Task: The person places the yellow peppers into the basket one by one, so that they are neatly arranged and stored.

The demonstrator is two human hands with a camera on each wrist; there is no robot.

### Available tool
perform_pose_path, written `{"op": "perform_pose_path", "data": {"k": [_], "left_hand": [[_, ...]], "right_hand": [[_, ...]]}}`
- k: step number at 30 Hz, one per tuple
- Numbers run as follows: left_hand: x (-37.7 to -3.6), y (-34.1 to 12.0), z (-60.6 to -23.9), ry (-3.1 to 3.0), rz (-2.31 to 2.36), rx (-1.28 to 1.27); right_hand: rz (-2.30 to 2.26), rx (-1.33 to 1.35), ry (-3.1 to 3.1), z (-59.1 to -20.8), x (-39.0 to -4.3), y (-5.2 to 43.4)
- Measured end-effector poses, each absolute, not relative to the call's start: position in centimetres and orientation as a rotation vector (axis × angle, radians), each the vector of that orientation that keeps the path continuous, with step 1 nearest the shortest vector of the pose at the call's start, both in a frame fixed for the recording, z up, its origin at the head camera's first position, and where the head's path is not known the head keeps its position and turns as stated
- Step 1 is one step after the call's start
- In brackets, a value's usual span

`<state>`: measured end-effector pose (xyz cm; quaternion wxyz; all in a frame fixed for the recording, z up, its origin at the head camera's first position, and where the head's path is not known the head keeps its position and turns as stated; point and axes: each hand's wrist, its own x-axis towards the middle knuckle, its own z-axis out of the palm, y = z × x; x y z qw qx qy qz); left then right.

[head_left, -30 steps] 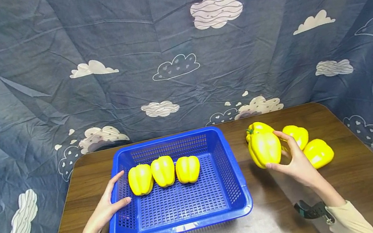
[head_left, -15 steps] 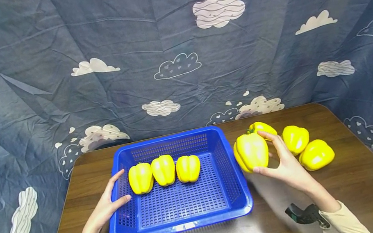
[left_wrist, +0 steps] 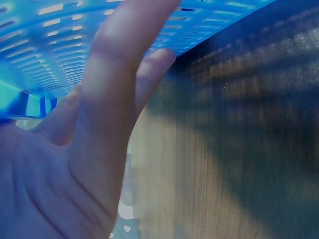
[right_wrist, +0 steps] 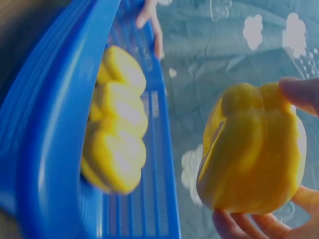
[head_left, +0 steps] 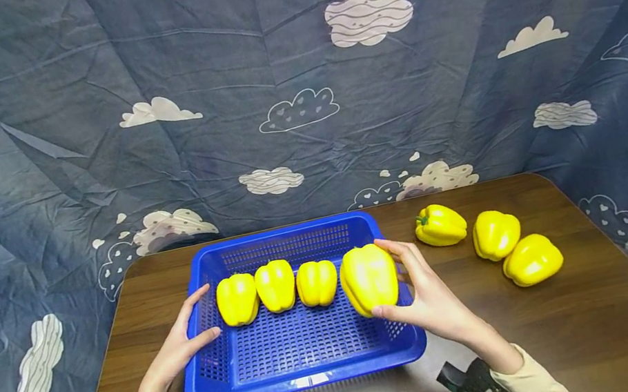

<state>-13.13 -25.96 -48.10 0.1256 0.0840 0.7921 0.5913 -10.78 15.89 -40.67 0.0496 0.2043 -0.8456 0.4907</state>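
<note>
My right hand (head_left: 436, 300) holds a yellow bell pepper (head_left: 369, 279) between thumb and fingers, over the right side of a blue plastic basket (head_left: 309, 383). In the right wrist view this bell pepper (right_wrist: 254, 154) shows its lobed side, with the thumb at one end and fingertips at the other. Three more yellow bell peppers (head_left: 276, 287) stand in a row inside the basket, left of the held one. At the basket's left side, my left hand (head_left: 172, 354) grips the rim. The left wrist view shows its fingers (left_wrist: 109, 74) against the slotted wall (left_wrist: 55, 45).
Right of the basket, three yellow bell peppers lie on the brown wooden table (head_left: 612, 311): one at the back (head_left: 441, 225), and a pair (head_left: 496, 235) farther right. A dark blue cloth (head_left: 307, 155) with cloud prints hangs behind the table.
My right hand has carried the bell pepper leftward, from beside the loose peppers to over the basket. The left hand and basket have stayed in place.
</note>
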Motion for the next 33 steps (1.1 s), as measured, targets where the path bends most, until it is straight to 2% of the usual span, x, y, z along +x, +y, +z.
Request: {"op": "perform_pose_path", "data": {"k": [16, 33], "left_hand": [[-13.1, -26.0, -48.1, 2.288, 1.73, 0.229], [-13.2, -26.0, -48.2, 2.257, 1.745, 0.22]], "right_hand": [[1.558, 0.858, -2.568, -39.8, -10.2, 8.4], [1.539, 0.912, -2.583, -40.5, -9.8, 3.7]]}}
